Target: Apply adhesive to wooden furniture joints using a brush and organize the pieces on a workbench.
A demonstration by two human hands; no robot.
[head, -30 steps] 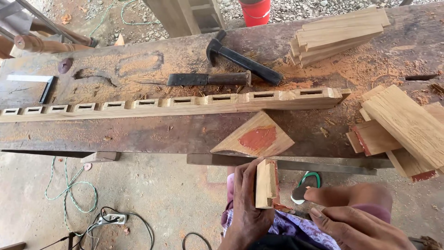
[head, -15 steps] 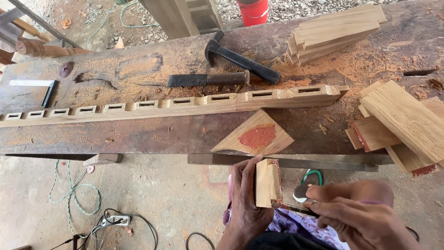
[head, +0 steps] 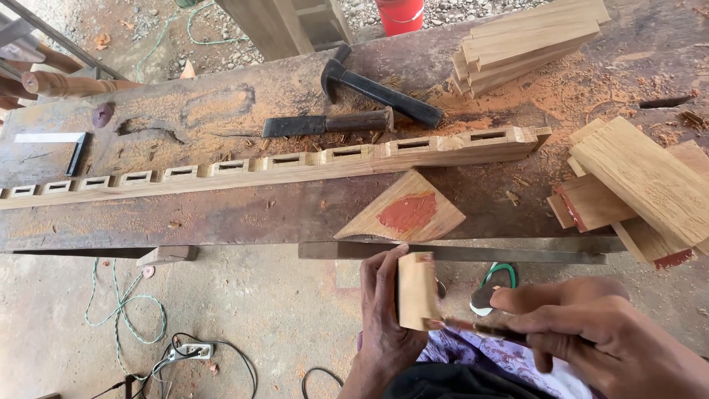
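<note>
My left hand (head: 385,314) grips a short wooden slat (head: 416,290) upright in front of the workbench edge. My right hand (head: 591,341) holds a thin stick-like tool (head: 473,329) whose tip touches the lower end of the slat. Just above them on the bench lies a triangular wood piece with a red patch (head: 405,210). A long wooden rail with several rectangular mortises (head: 295,164) runs across the bench.
A hammer (head: 377,90) and a chisel (head: 325,123) lie behind the rail. Stacked slats sit at the back right (head: 528,44) and right (head: 642,185). A red bucket (head: 399,13) stands beyond. A green cord (head: 122,310) and power strip (head: 188,352) lie on the floor.
My right hand has moved left and brought the thin tool to the slat's lower end. My left hand has kept the slat in much the same place.
</note>
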